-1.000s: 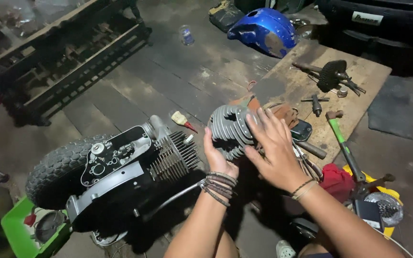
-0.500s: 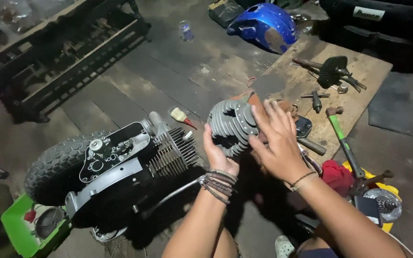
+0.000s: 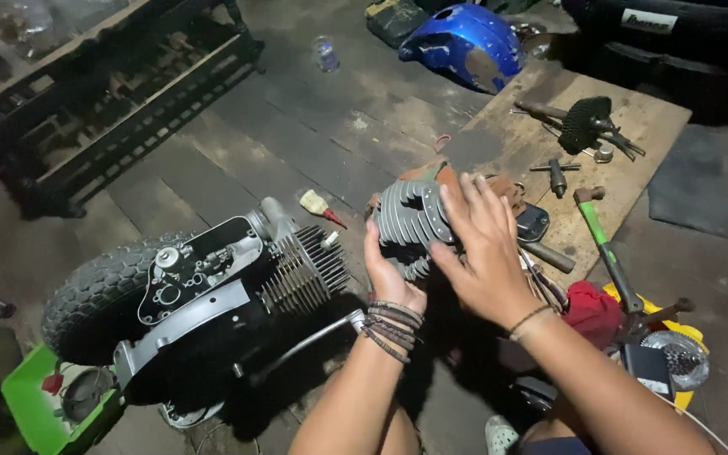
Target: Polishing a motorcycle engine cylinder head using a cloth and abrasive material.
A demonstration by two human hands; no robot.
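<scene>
My left hand point(image 3: 391, 274) cups the finned grey engine cylinder point(image 3: 410, 221) from below, thumb up against its near side, while my right hand point(image 3: 486, 253) lies over its right end with the fingers spread flat across the fins — both hands closed on it, holding it up above the dark plank floor point(image 3: 297, 135), just in front of the wooden board point(image 3: 499, 143) that serves as my surface. A stack of cord bracelets point(image 3: 391, 324) sits on my left wrist, and a thin band on the right. Just to the left of the cylinder, apart from it, lies the small engine point(image 3: 297, 265) with its own ring of cooling fins, bolted to a black and silver casing point(image 3: 195, 270) and a knobbly tyre point(image 3: 99, 291); a small brush with a red handle point(image 3: 320, 206) lies on the floor between. A green bin point(image 3: 31, 404) stands at the lower left corner. To my right, near the board's edge, are a green-handled hammer point(image 3: 604, 244), a red rag point(image 3: 591, 307) and a yellow tray point(image 3: 684, 396). On the board itself rest a black toothed gear on a shaft point(image 3: 585, 122) and a small T-handled tool point(image 3: 556, 173). Further off — beyond the board — sits a blue fuel tank point(image 3: 469, 42), and a dark metal frame point(image 3: 103, 101) stretches along the upper left.
</scene>
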